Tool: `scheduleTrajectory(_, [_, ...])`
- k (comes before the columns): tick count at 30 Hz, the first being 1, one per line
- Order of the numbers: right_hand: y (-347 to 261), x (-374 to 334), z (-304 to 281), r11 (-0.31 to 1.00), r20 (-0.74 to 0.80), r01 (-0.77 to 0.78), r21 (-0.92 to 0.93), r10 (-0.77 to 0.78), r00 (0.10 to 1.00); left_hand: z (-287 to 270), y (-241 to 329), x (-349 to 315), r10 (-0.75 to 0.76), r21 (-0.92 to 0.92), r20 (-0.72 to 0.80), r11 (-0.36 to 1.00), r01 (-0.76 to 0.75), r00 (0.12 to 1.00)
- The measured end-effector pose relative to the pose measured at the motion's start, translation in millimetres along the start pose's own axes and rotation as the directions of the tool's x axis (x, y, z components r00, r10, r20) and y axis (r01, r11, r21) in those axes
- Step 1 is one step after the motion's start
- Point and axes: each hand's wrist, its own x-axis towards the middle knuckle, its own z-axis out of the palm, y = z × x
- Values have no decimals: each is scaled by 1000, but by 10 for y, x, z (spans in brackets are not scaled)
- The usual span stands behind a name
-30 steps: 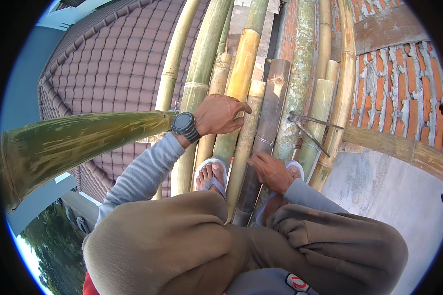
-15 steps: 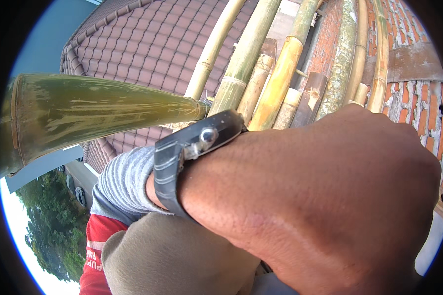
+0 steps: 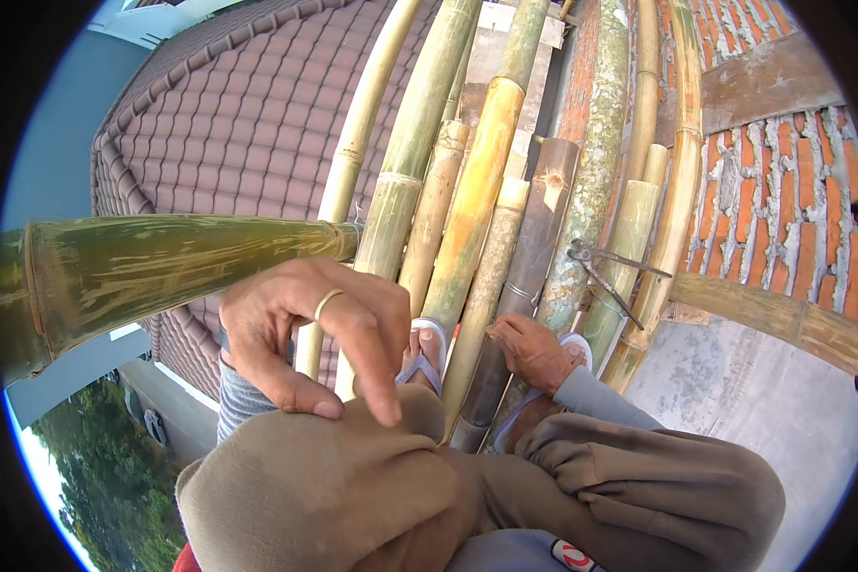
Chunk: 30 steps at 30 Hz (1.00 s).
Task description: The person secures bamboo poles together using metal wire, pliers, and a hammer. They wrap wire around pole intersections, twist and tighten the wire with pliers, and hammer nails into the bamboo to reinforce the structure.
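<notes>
Dark pole (image 3: 541, 224), a length of brown-grey bamboo, lies mid-row among other poles, running away from the person and passing between the two feet. Thin wire band (image 3: 520, 293) round it, a little beyond the right hand (image 3: 534, 351). That hand is low over the pole's near part, fingers curled and bunched toward the thumb; cannot tell whether they pinch anything, nor whether they touch the pole.

Left hand (image 3: 316, 319) is nearer the camera, in front of the left knee in this view. Thumb and the foremost finger point downward, tips apart, nothing seen between them; the other fingers fold behind. Pale ring (image 3: 328, 303) on one finger. Contact with the brown trousers (image 3: 324, 486) cannot be told.

Immediately left of the dark pole: a thinner short pole (image 3: 499, 243), cut end pale; then a yellow-orange pole (image 3: 480, 172). To the right: a mottled pole (image 3: 591, 162), with metal pincers (image 3: 582, 253) at it, handles spread rightward across a short green pole (image 3: 629, 224).

Farther out, a thick green bamboo (image 3: 162, 257) extends from the left edge toward the row. Tiled roof (image 3: 248, 143) beyond at left; brickwork (image 3: 772, 200) and a grey slab (image 3: 734, 372) at right.
</notes>
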Motion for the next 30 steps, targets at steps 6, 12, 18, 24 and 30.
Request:
scheduleTrajectory(6, [44,7,17,1000,14,20,-14,-19,1000,164,-211,-295,199,-301,6,935,-188,980])
scheduleTrajectory(12, [25,11,-3,999,-6,37,-28,-37,999,121,-508,-166,317,-421,60,868,-264,946])
scheduleTrajectory(18, [-27,10,2,998,-65,50,-39,-53,997,-12,-1172,-232,-397,-3,-783,772,635,479])
scheduleTrajectory(24, [-75,11,-2,998,-77,29,-49,-33,997,77,-1763,-514,-458,142,-782,530,836,423])
scheduleTrajectory(30, [-73,55,21,999,-31,37,-24,-38,999,165,-1973,-614,-432,175,-787,529,830,441])
